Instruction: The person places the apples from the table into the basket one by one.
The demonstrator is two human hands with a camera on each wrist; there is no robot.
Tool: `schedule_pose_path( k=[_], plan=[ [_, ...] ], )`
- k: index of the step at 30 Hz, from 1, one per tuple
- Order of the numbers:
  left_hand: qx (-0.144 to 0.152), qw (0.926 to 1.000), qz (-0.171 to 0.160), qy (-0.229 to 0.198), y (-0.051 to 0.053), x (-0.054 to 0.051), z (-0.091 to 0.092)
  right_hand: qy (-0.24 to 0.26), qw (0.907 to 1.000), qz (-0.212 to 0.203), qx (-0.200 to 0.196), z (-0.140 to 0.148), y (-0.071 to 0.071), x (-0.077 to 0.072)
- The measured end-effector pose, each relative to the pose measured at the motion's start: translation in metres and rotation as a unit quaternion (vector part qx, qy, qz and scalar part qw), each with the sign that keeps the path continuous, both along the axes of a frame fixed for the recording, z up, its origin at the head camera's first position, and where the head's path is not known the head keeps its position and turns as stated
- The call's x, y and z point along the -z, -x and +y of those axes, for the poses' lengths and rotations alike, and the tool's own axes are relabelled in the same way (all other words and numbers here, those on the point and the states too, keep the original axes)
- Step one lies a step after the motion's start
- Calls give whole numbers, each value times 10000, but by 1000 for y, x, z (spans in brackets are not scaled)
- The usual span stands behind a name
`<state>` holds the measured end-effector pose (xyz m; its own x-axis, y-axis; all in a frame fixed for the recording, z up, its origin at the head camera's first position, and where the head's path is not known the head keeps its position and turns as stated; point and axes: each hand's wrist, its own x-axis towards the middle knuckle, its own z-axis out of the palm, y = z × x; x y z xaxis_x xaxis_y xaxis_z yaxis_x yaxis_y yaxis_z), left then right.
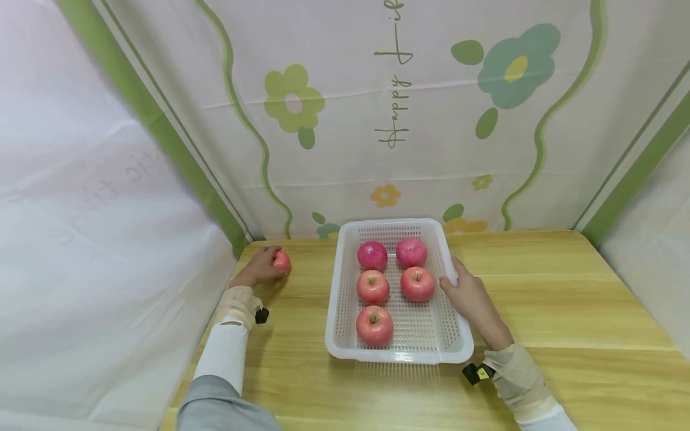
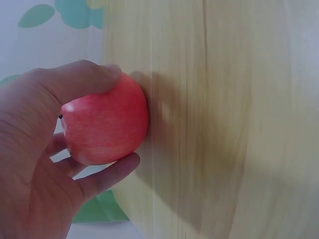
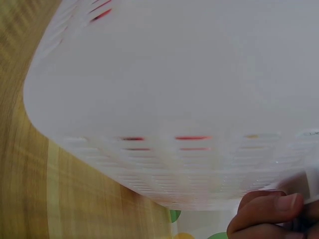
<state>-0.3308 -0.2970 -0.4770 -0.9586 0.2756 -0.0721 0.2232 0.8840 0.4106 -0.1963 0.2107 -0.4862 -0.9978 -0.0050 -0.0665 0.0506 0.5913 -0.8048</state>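
Note:
At the table's far left corner my left hand (image 1: 261,267) grips a red apple (image 1: 281,262). In the left wrist view, thumb and fingers curl round this apple (image 2: 105,122), close against the wooden surface. My right hand (image 1: 471,296) holds the right rim of a white perforated plastic basket (image 1: 333,299), thumb over the edge; curled fingers (image 3: 266,211) show under the rim in the right wrist view. Inside the basket lie several apples: two deep pink ones at the back, such as this apple (image 1: 372,255), and lighter red ones, such as the front apple (image 1: 374,326).
The wooden table (image 1: 566,311) runs back to a white curtain (image 1: 345,149) printed with flowers and writing. Another white curtain (image 1: 108,239) with a green edge closes off the left side, and a similar one (image 1: 647,239) stands at the right.

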Motion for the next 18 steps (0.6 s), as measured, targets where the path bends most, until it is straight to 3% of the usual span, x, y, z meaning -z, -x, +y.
schedule_pose_path(
  k=[18],
  plan=[
    [-11,9999,139,17,2,0,1,-17,10000,-8,-1,-2,1,-2]
  ],
)
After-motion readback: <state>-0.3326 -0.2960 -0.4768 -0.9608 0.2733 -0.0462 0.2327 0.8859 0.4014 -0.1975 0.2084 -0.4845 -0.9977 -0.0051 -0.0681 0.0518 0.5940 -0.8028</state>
